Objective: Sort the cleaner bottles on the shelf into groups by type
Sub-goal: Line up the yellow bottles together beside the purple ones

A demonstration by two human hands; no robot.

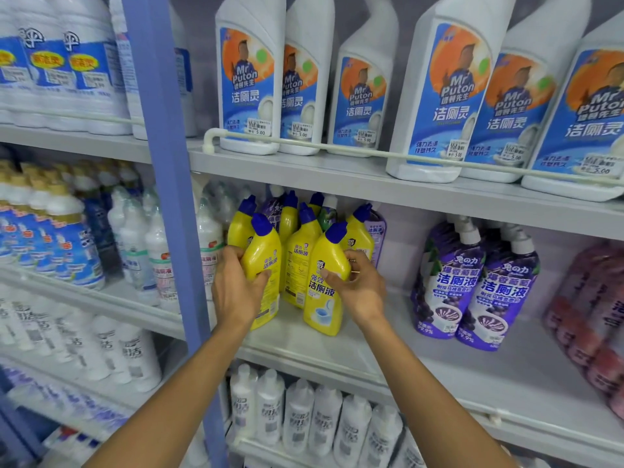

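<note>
1. Starting at your 9 o'clock, the neighbouring bay holds white bottles with blue labels [72, 255], all blurred. The blue upright post [162, 163] divides that bay from yours.
2. Your left hand [236, 288] is clamped on the left yellow bottle [261, 261]. The fingers curl round its 9 o'clock side and the thumb lies across the label. This bottle stands on the middle shelf [388, 349], near the post.
3. Between your hands stands the middle yellow bottle [299, 261], just beside both held ones. At its 12 o'clock more blue-capped yellow bottles [288, 221] crowd together, with purple back bottles [377, 231] mixed in among them. Further up at 12 o'clock, tall white bottles [250, 79] line the upper shelf behind a white rail [304, 140]. Down at 6 o'clock, small white bottles [300, 417] fill the lower shelf.
4. Your right hand [361, 292] is clamped on the front yellow bottle [326, 285]. The thumb presses the label and the fingers wrap its 3 o'clock side. Its base sits on the same shelf, closest to the front edge.
5. At 3 o'clock, well apart from that cluster, two purple bottles [472, 288] stand upright and touch each other.
6. Furthest at 3 o'clock, pinkish-red bottles [591, 332] sit blurred at the frame edge.
</note>
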